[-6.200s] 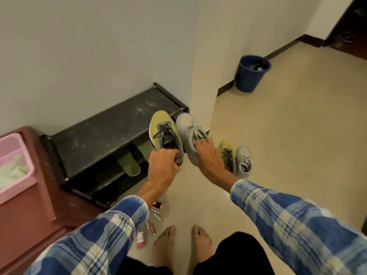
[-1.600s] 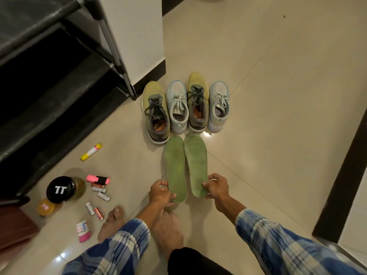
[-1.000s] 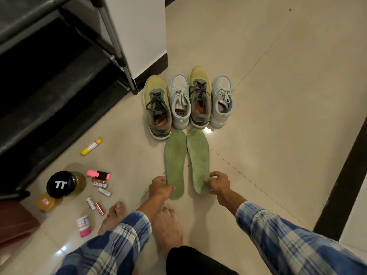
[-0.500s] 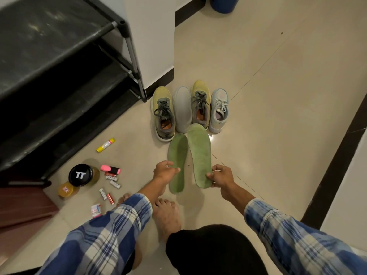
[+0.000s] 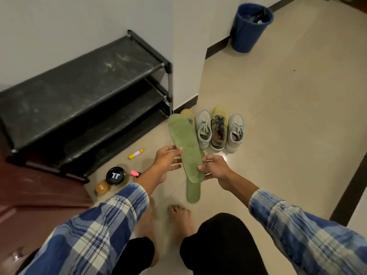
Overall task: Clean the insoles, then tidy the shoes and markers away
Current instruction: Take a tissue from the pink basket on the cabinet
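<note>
**Raised insole** (image 5: pixel 183 143): gripped at its heel end by the right hand (image 5: pixel 214 168), whose fingers are curled round it. It is steadied at mid-length by the left hand (image 5: pixel 168 160), which is held flat with straight fingers against its edge. The worn face is thus turned upward, presumably for inspection or wiping.

**Second insole** (image 5: pixel 193 194): laid on the floor directly beneath both hands, probably to be cleaned in turn.

**Shoes** (image 5: pixel 218 130): lined up toe-outward just beyond the hands and beside the shoe rack (image 5: pixel 85 92), probably for shelving later.

**Counts:**
- Insoles: two.
- Shoes: four, one largely hidden behind the raised insole.
- Markers: two, with the yellow marker (image 5: pixel 136 153) left of the left hand and the pink marker (image 5: pixel 135 173) beside its wrist. Others may be hidden by the forearm.
</note>
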